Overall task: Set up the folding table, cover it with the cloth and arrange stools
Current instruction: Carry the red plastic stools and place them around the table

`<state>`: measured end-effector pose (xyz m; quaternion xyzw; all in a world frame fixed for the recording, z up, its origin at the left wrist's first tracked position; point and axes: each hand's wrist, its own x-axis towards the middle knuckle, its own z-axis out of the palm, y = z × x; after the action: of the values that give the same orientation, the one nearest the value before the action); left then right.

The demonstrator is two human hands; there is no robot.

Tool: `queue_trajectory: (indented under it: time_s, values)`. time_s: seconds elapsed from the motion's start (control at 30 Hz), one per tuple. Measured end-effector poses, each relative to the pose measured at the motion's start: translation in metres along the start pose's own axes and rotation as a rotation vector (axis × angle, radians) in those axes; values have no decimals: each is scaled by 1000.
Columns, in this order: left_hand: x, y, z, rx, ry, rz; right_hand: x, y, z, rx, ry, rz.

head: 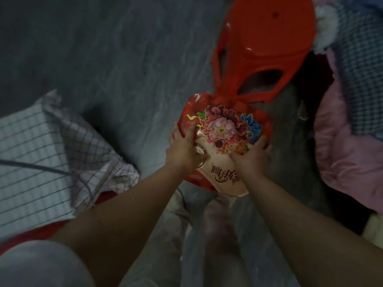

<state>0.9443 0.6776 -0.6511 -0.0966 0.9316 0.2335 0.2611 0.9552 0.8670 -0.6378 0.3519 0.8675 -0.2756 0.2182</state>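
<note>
Downward, the head view shows a person's two bare forearms reaching out to a flowered stool (224, 129) in the middle of the picture. Its round seat is red at the rim, with a print of pink, crimson and blue blossoms and a cream band carrying dark lettering. The seat faces up toward the camera, and the legs are hidden beneath it. The left hand (184, 150) lies on the seat's left side, its fingers (191, 129) spread and curled over the rim. The right hand (251, 158) grips the right side, its fingers bent round the edge beside the blue blossoms. Just beyond this stool is a plain red stool (267, 44), seat toward the top of the picture, with an oval opening in its side panel. Whether the two stools touch cannot be told. At the left, a white checked cloth (31, 154) with thin dark lines is spread flat, and one corner hangs down in folds. A red edge (51, 228) shows under its hem. A thin grey cord (41, 167) crosses the cloth. The grey floor (103, 48) fills the upper left. Along the right side lie pink bedding (348, 162) and, above it, a blue checked fabric (360, 79).
</note>
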Motion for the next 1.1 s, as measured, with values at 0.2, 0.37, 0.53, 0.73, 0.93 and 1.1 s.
queue_trajectory:
  time_s: [0.2, 0.37, 0.53, 0.73, 0.93, 1.1]
  values:
    - [-29, -114, -41, -122, 126, -150, -56, -72, 76, -72, -106, -168]
    - [-42, -203, -63, -207, 202, -249, -92, -122, 146, -187, -177, -312]
    - [-43, -275, -72, -249, 261, -325, -113, -160, 212, -264, -229, -385]
    - [-28, -335, -82, -281, 280, -413, -120, -199, 269, -321, -254, -458]
    - [-10, -361, -94, -315, 314, -440, -115, -231, 296, -372, -245, -511]
    - [6, -376, -101, -338, 302, -463, -112, -250, 310, -418, -251, -529]
